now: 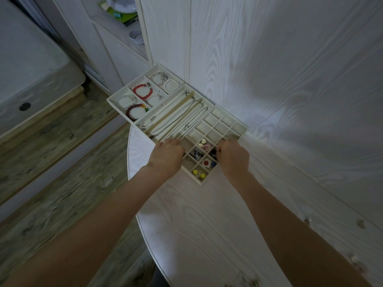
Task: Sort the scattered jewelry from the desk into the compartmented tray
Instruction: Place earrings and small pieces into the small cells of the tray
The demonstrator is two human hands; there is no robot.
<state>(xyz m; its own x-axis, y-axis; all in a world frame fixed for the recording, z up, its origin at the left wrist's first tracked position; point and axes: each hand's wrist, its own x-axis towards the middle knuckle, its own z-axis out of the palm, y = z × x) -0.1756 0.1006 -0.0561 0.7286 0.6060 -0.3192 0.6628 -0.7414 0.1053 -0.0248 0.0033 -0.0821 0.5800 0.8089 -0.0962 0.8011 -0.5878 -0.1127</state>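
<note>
Both hands are down at the small-grid tray (pixel 241 129) on the white desk (pixel 207 214). The left hand (pixel 165 156) lies curled over its near-left edge; whether it grips anything I cannot tell. The right hand (pixel 233 157) is curled at the near-right edge, fingertips pinched over a cell of dark beads (pixel 213 154). Necklaces (pixel 178 119) fill the middle tray, bracelets (pixel 143 91) the far one.

Pale wood-grain desk (pixel 207 214) w/ compartmented tray (pixel 240 132), few loose jewelry bits (pixel 307 221).
</note>
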